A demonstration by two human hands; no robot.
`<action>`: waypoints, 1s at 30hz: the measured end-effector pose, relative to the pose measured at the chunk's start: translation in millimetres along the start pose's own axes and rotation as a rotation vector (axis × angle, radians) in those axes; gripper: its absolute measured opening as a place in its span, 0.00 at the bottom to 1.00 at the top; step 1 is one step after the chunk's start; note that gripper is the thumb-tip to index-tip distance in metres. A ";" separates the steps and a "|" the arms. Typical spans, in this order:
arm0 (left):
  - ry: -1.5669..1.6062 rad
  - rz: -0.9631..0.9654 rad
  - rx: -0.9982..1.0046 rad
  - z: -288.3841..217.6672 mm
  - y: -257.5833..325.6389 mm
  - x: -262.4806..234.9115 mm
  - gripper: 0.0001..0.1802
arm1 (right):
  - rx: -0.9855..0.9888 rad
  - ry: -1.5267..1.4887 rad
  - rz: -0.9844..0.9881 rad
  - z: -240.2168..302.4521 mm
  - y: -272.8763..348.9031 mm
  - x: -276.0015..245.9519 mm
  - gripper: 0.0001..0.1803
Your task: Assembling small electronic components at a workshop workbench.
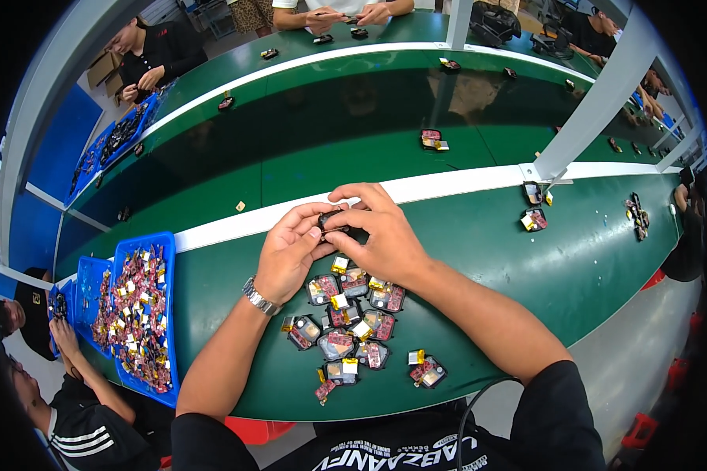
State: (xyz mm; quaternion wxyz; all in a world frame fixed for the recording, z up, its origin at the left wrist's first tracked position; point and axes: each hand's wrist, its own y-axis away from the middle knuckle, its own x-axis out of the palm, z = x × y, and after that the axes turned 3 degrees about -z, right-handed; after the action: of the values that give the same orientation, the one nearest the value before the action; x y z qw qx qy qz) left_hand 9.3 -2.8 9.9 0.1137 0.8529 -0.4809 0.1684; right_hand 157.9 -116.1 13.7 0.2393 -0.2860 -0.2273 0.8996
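Note:
My left hand (287, 255), with a metal-band watch on its wrist, and my right hand (386, 234) meet above the green worktop. Between their fingers is a small black device casing (357, 235), mostly hidden by the fingers. Both hands are closed on it, the thumbs close together at its near side. Just below lies a cluster of open black casings (343, 315) with red circuit boards and small silver battery cells with yellow tape. One more open casing (428, 372) sits apart, to the right of the cluster.
A blue tray (173, 314) at the left holds many red boards with cells. Beyond a white rail (448, 181) runs a dark green conveyor belt (314, 149) carrying several casings. A grey post (597, 98) rises at right. Other people work across the belt and at left.

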 end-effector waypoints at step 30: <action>0.074 -0.009 0.108 4.3 -1.0 -1.1 0.14 | -0.065 -0.008 -0.085 6.0 -4.1 9.3 0.09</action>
State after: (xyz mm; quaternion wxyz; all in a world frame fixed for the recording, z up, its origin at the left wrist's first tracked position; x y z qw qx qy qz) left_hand 10.4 -3.0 5.5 0.0859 0.8532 -0.4627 0.2250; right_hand 148.7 -109.3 16.6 0.2670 -0.2801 -0.2694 0.8818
